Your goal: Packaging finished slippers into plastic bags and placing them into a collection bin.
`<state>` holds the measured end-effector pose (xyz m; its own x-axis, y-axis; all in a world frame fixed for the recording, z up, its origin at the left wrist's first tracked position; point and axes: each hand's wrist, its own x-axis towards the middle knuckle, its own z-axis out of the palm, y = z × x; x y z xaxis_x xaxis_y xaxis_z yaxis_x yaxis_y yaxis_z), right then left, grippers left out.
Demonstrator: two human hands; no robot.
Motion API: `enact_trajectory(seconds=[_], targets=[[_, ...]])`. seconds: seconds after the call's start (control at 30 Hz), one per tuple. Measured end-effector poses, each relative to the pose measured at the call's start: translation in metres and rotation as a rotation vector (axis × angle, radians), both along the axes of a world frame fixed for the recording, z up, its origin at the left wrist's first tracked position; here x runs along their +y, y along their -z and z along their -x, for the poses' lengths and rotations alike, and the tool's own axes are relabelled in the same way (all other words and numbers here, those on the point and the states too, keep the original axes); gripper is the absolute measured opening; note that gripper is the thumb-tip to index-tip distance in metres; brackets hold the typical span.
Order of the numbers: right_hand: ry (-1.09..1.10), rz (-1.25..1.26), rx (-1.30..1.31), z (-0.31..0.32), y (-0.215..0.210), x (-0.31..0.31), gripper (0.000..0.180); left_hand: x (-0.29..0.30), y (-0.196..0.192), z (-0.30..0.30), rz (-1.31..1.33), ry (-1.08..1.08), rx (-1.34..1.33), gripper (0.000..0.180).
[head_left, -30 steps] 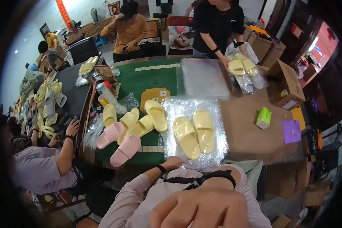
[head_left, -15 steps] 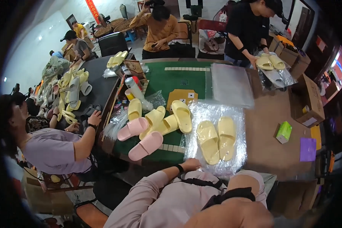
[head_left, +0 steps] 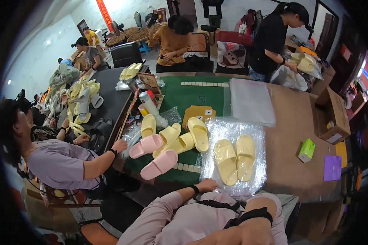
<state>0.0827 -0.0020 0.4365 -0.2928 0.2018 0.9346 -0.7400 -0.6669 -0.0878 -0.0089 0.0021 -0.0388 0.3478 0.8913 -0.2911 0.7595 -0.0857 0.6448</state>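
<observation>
Against shiny plastic [head_left: 246,128] lie two yellow slippers [head_left: 226,157], apparently at the laying-out step. Our left hand [head_left: 207,185] curls nearby, our right hand [head_left: 251,236] shows no fingers; what either grips we cannot tell. Next, we judge, calls for steadying that plastic.

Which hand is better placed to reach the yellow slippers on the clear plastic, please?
Likely the left hand: it is beside the plastic, close to the slippers; the right hand is farther away, at the picture's bottom.
</observation>
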Motion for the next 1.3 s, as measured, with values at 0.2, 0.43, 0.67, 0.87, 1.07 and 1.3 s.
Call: enact_trajectory(seconds=[0.2,0.43,0.67,0.87,1.07,1.3], targets=[[0.131,-0.354,-0.386,-0.029,0.017,0.025,0.028,-0.001,-0.009,-0.005,-0.052,0.005,0.041,0.024],[1.142,-0.575,0.161,-0.040,0.035,0.016,0.024,-0.004,-0.015,-0.005,-0.011,-0.018,0.038,0.022],[0.956,-0.380,0.346,-0.024,0.028,0.018,0.019,-0.005,0.005,-0.003,-0.061,-0.062,-0.025,0.026],[0.827,-0.619,0.100,-0.035,0.026,0.025,0.018,-0.003,-0.005,-0.003,-0.050,-0.070,-0.036,0.022],[0.778,-0.602,0.115,-0.035,0.028,0.020,0.021,-0.004,-0.006,-0.004,-0.029,-0.072,-0.026,0.022],[0.728,-0.580,0.278,-0.029,0.037,0.010,0.021,0.001,0.000,-0.002,0.005,-0.086,0.021,0.024]])
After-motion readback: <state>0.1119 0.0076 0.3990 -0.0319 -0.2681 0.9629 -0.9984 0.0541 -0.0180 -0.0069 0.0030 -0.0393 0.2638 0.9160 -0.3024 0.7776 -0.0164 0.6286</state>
